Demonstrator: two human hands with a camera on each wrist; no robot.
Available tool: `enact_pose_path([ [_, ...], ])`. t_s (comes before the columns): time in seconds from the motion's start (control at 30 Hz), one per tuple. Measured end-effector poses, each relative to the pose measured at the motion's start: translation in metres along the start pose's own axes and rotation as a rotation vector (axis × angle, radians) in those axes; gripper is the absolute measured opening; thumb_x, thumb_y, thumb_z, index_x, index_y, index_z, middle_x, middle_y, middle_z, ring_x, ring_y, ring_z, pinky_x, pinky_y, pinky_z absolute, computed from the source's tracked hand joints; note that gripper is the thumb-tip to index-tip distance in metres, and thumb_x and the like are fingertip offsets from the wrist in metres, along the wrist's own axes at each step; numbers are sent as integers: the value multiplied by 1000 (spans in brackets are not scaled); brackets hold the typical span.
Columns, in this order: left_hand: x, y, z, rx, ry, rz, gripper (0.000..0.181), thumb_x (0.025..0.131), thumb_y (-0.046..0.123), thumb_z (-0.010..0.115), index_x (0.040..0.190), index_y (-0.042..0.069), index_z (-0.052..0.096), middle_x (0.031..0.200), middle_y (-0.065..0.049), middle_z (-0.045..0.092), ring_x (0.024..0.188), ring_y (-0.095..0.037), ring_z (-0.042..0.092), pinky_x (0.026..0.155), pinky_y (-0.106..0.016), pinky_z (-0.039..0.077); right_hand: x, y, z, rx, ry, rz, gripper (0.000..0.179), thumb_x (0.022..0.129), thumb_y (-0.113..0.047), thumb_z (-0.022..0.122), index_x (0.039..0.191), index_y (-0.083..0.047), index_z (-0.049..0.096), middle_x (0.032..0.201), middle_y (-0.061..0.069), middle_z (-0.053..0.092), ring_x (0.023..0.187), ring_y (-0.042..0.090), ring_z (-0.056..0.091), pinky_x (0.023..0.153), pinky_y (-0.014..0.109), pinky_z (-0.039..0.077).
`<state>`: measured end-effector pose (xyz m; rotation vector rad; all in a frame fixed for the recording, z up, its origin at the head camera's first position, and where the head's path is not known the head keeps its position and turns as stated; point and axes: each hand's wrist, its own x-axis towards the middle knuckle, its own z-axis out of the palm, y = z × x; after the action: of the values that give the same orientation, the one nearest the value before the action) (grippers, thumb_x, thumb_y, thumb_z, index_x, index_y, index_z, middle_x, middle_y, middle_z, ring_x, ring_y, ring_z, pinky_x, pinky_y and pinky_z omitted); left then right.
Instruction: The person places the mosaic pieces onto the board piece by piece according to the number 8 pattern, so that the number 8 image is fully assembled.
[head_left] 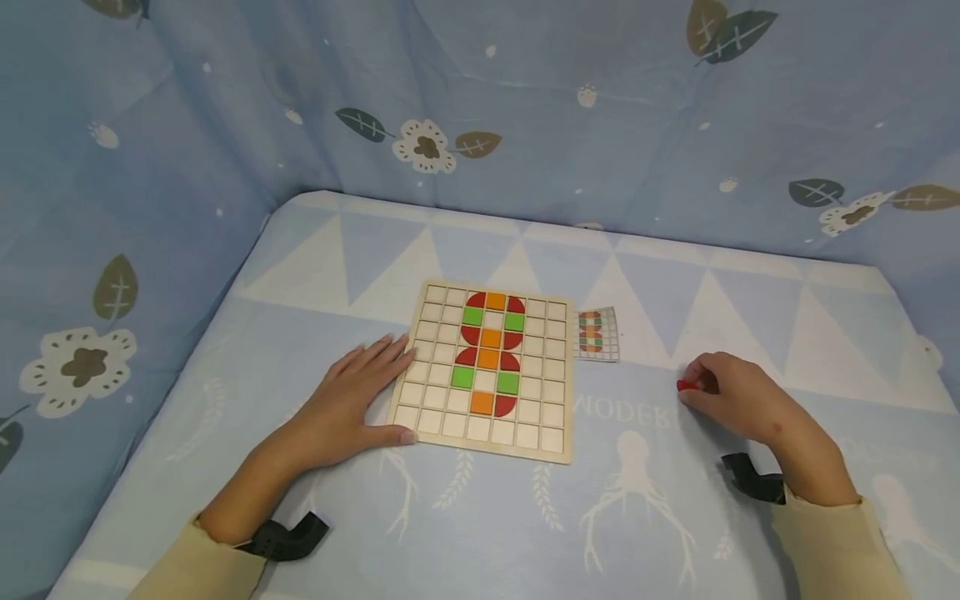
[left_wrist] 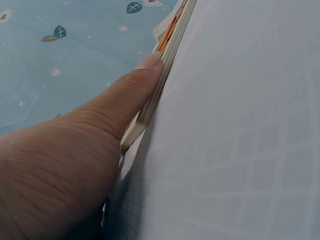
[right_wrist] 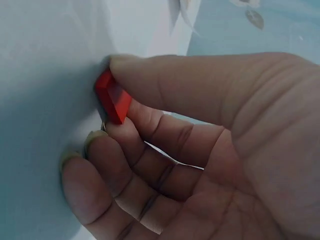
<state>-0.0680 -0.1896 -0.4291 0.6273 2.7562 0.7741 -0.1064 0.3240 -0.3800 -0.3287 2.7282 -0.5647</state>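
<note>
A square wooden grid board (head_left: 552,415) lies on the table, with red rounded pieces, orange squares (head_left: 487,359) and green squares (head_left: 462,377) set in its middle columns. My left hand (head_left: 341,407) rests at the board's left side, fingers extended over its edge. In the left wrist view the thumb (left_wrist: 125,92) touches the board's side. Well to the right of the board, my right hand (head_left: 738,398) pinches a small red block (right_wrist: 114,97) between thumb and fingers, close above or at the tabletop. Part of the block is hidden by the thumb.
A small pattern card (head_left: 611,333) showing a similar coloured design lies against the board's right edge. The table is covered by a pale blue and white printed cloth (head_left: 300,283). Blue patterned fabric (head_left: 525,133) hangs behind and to the left.
</note>
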Motion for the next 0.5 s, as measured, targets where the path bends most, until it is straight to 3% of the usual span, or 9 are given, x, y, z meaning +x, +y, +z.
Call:
enact_pose_path([
  [0.27,2,1,2,-13,2,12,108,81,57,86,166,16,33,174,0,20,161,-25,9,127,-53,5,-1,3,5,54,-11,-50,11,93,-10,79,93,-11,68,92,1,54,83,17,48,68,30,43],
  [0.5,-1,0,-2,-6,-1,3,108,81,57,86,166,15,33,174,-1,20,161,-26,9,127,-54,6,-3,-10,8,167,11,-55,12,96,-16,77,91,-11,67,75,-2,51,69,11,47,61,26,38],
])
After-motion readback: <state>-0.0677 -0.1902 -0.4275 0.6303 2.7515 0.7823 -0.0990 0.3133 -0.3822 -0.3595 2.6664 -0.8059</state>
